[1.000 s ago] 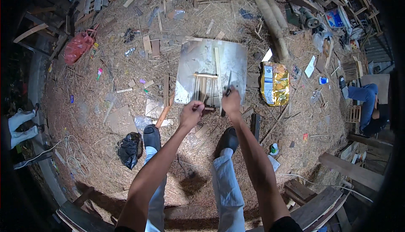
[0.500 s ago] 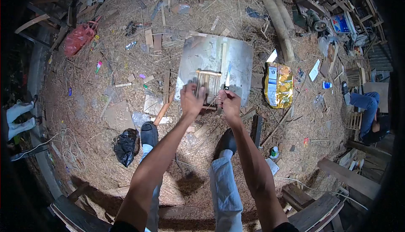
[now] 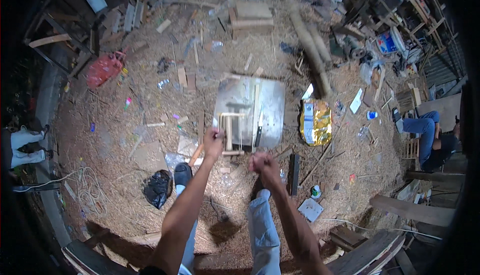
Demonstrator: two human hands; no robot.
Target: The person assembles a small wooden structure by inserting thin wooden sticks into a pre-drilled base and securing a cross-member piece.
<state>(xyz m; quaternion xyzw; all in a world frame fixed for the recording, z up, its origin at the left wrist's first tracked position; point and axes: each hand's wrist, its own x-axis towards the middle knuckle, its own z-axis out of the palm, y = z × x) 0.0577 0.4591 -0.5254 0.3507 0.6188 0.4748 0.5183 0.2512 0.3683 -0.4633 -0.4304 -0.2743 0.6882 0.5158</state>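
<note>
On a grey metal-looking board (image 3: 274,92) lies a small frame of thin wooden sticks (image 3: 229,132). My left hand (image 3: 213,143) is closed at the frame's left side, and a small pale sliver shows just above its fingertips; I cannot make out what it is. Right of the frame, a knife (image 3: 259,129) with a black handle rests on the board, blade pointing away from me. Beside it runs a long thin wooden strip (image 3: 256,97). My right hand (image 3: 265,167) is curled in front of the board's near edge, somewhat blurred, its fingers' contents hidden.
A gold foil bag (image 3: 316,122) lies right of the board. A black plastic bag (image 3: 157,189) sits by my left foot, a dark bar (image 3: 294,175) by the right. Logs (image 3: 312,50) and a red bag (image 3: 105,69) lie farther off. A person (image 3: 425,135) sits at far right.
My view has tilted upward, so the scene sits lower. Both hands have pulled off the frame, the left to its side and the right back toward me, with its fingers now curled.
</note>
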